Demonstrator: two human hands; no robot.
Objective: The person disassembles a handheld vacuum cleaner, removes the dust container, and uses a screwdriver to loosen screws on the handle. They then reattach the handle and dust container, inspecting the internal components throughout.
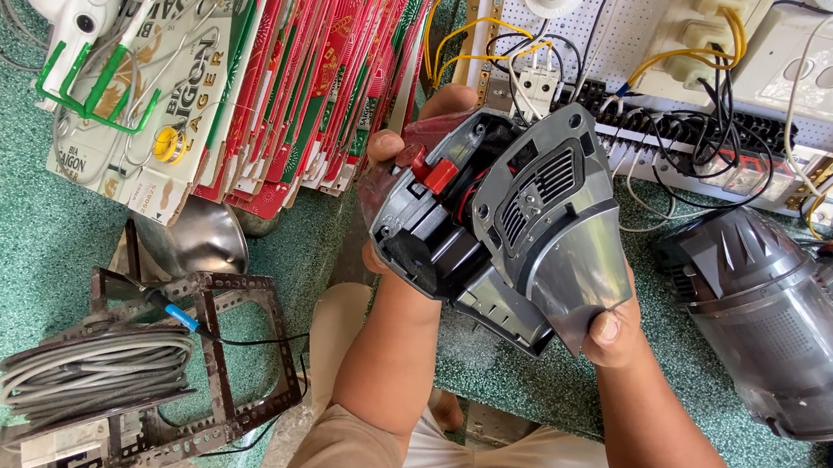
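I hold a grey plastic vacuum-cleaner body part (528, 224) with vent slots and a red latch, tilted up in front of me above the green table edge. My left hand (402, 152) grips its left side from behind, fingers curled over the red-and-black inner section. My right hand (611, 326) supports the lower right corner, thumb pressed on the smooth grey shell. Both forearms rise from the bottom of the view.
A grey vacuum dust canister (781, 316) lies on the table at right. A white pegboard with sockets and wiring (653, 54) stands behind. Stacked flattened cartons (281, 62) lean at upper left. A coil of grey cable (93, 376) rests on a metal frame at lower left.
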